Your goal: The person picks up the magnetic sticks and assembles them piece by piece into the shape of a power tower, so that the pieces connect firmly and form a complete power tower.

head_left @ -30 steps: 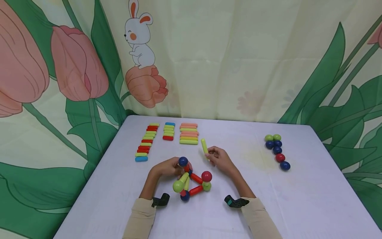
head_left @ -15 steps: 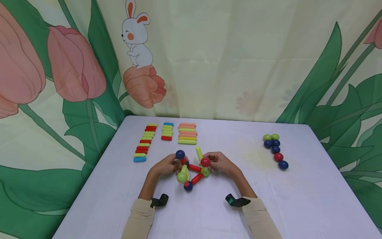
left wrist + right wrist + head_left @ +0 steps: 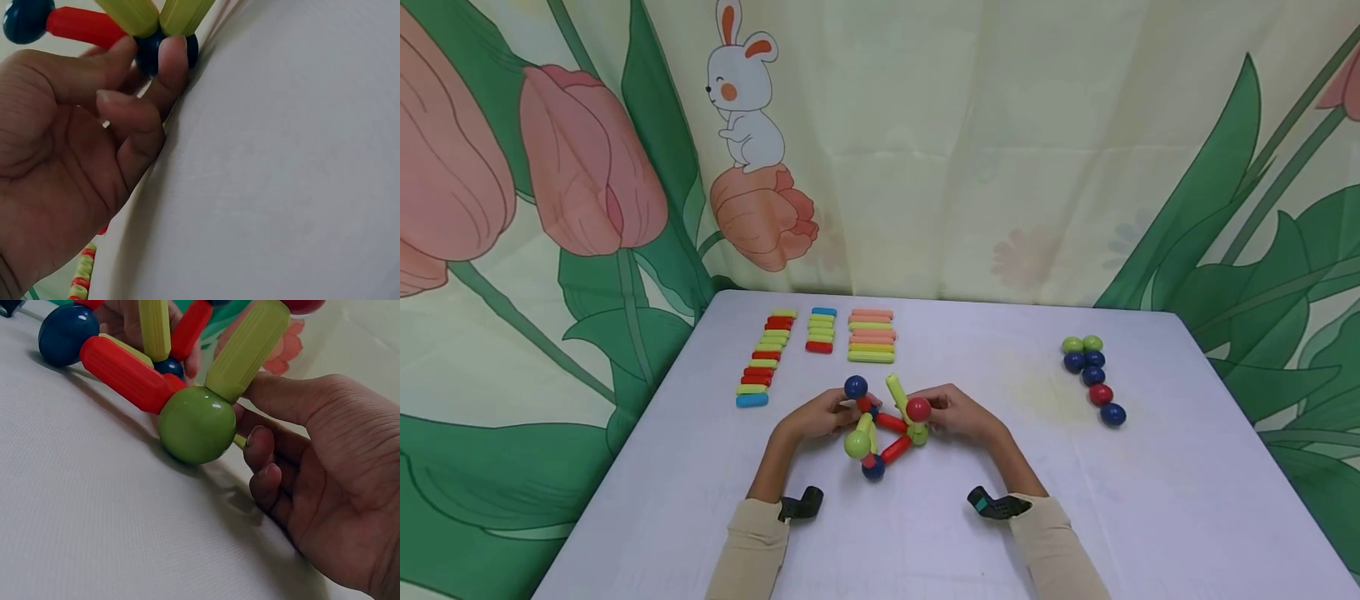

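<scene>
A construction of coloured rods and balls stands on the table between both hands. Its base has red rods (image 3: 895,450), a near blue ball (image 3: 873,468) and a right green ball (image 3: 197,425). Raised on short rods are another blue ball (image 3: 856,387), a green ball (image 3: 857,445) and a red ball (image 3: 918,409). My left hand (image 3: 822,414) pinches the construction's back-left corner, at a low blue ball (image 3: 148,55). Behind the red ball, my right hand (image 3: 957,412) pinches a yellow-green rod (image 3: 895,392) that leans up from the right green ball; its fingertips are partly hidden.
Farther back on the white table (image 3: 1000,533) lie a left column of short rods (image 3: 765,356), a smaller group (image 3: 822,330) and longer rods (image 3: 872,337). Several loose balls (image 3: 1093,377) form a line at the right. A printed curtain (image 3: 925,167) hangs behind.
My right hand has brought the yellow-green rod left and down to the construction's right green ball. The construction has shifted slightly away from me, with my left hand still at its back-left corner.
</scene>
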`<state>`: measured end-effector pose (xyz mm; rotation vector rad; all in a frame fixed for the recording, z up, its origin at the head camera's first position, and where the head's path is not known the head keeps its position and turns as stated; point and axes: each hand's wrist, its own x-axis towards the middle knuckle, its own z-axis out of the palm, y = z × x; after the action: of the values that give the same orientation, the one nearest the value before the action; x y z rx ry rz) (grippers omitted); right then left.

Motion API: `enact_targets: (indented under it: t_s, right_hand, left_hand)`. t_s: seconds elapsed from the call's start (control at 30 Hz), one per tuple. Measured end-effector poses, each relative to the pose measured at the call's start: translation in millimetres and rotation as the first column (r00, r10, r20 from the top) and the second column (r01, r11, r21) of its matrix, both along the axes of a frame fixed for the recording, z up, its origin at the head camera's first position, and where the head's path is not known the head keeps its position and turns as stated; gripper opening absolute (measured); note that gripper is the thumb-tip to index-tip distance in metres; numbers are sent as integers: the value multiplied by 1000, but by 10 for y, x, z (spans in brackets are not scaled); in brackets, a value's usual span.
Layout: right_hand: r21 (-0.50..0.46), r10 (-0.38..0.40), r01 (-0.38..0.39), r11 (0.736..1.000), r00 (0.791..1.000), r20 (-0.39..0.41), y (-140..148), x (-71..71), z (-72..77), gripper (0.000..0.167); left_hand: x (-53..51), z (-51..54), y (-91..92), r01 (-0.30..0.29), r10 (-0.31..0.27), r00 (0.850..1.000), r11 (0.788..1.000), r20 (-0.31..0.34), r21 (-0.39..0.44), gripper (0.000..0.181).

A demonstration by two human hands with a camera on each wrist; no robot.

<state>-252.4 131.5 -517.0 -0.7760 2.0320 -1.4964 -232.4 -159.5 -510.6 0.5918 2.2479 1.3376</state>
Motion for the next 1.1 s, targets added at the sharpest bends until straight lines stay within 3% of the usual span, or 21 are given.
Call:
enact_targets:
  t_s: [0.1, 0.23, 0.33, 0.77, 0.93, 1.1]
  right_hand:
    - [8, 14, -13, 1000, 1000, -19, 0, 17, 7, 29]
    - [18, 30, -30, 999, 999, -39, -3, 45, 42, 26]
    - [15, 45, -45, 999, 998, -34, -3, 41, 36, 26]
    - [-27, 150, -153, 988, 985, -81, -5, 12, -4, 29]
    - [17, 126, -126, 992, 990, -59, -2, 16, 20, 31]
    - [35, 90, -91, 995, 996, 10, 57, 10, 16, 31]
  left_hand:
    - [-4, -19, -32, 37, -37, 999, 999, -5, 31, 35]
    - [12, 9, -14, 31, -31, 1000, 998, -2, 58, 30]
    - [16, 41, 26, 8, -8, 1000, 999, 7, 42, 28]
    - [-2, 10, 53, -30, 31, 999, 999, 24, -19, 21]
    - [3, 37, 57, -16, 16, 1000, 999, 12, -33, 21]
    - [14, 70, 65, -5, 6, 999, 1000, 45, -23, 30]
